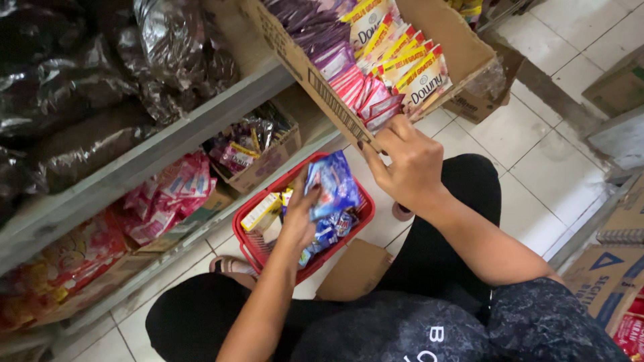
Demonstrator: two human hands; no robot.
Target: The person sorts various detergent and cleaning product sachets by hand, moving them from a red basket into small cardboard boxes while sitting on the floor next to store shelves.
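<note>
My left hand (303,218) holds a strip of blue sachets (333,184) above a red plastic basket (249,243) on the floor. In the basket lie more blue sachets and a yellow box (261,212). My right hand (406,164) grips the lower corner of a large open cardboard box (315,80), held tilted above the basket. That box is packed with purple, pink and yellow-white sachets (389,64). I squat in black trousers, knees either side of the basket.
Grey shelves (168,144) on the left carry dark plastic bags, a small carton of sweets (258,147) and pink and red packets (171,191). A flat cardboard piece (355,271) lies by the basket. More cartons (607,278) stand at the right on white floor tiles.
</note>
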